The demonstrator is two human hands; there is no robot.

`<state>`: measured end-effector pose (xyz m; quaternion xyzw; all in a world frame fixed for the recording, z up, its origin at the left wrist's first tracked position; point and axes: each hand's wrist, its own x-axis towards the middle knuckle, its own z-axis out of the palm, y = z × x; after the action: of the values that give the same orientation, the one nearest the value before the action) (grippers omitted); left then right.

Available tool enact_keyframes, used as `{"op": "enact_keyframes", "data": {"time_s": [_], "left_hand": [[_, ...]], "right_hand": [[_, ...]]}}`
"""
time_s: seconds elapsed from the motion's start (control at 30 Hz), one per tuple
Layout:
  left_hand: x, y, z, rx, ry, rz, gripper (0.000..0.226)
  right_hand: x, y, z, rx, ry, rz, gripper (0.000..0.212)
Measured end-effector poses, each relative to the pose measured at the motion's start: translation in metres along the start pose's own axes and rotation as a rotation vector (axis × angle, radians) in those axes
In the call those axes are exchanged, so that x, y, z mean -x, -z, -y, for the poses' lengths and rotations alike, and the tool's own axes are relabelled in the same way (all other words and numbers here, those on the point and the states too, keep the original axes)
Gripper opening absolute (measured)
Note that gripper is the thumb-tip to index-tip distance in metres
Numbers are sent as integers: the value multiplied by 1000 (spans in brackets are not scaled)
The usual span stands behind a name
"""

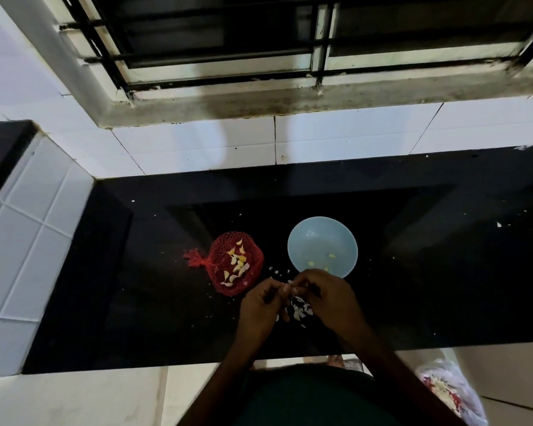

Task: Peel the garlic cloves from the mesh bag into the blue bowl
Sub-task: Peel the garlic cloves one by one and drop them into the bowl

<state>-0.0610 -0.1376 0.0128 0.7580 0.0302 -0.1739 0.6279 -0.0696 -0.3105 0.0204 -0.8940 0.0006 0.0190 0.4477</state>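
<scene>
On the black counter (428,272), the red mesh bag (220,256) of cloves lies just left of the blue bowl (322,238) holding a few peeled ones, and skins (300,310) litter the spot beneath the left hand (260,309) and right hand (331,299), both pinching a clove (290,284) largely hidden by their curled fingertips.

My black worktop (443,287) carries the red mesh bag (220,253) on the left, the blue bowl (320,238) near it on the right, and white garlic skins (300,309) heaped nearer me, flecks scattered around.
</scene>
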Motion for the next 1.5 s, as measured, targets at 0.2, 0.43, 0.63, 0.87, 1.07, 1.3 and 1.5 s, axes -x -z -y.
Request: {"op": "enact_keyframes", "data": {"time_s": [0.2, 0.43, 0.63, 0.87, 1.07, 1.3, 1.5], "left_hand": [[-1, -6, -1, -36, 70, -17, 30], [-22, -10, 8, -148, 76, -16, 14], [-37, -5, 12, -203, 74, -27, 9], [-30, 14, 29, -199, 114, -92, 7], [-25, 44, 31, -186, 145, -237, 8], [-28, 100, 40, -192, 201, -380, 16], [-29, 128, 54, -194, 222, -457, 14]], "right_hand": [[-7, 26, -2, -182, -169, -74, 9], [-58, 47, -43, 33, -313, -62, 13], [-74, 34, -59, 293, -228, 53, 20], [-53, 44, -36, 79, -260, -52, 13], [-50, -9, 0, 57, -74, 114, 18], [-114, -90, 36, 308, 144, 299, 20], [-135, -130, 53, 633, 277, 486, 32]]}}
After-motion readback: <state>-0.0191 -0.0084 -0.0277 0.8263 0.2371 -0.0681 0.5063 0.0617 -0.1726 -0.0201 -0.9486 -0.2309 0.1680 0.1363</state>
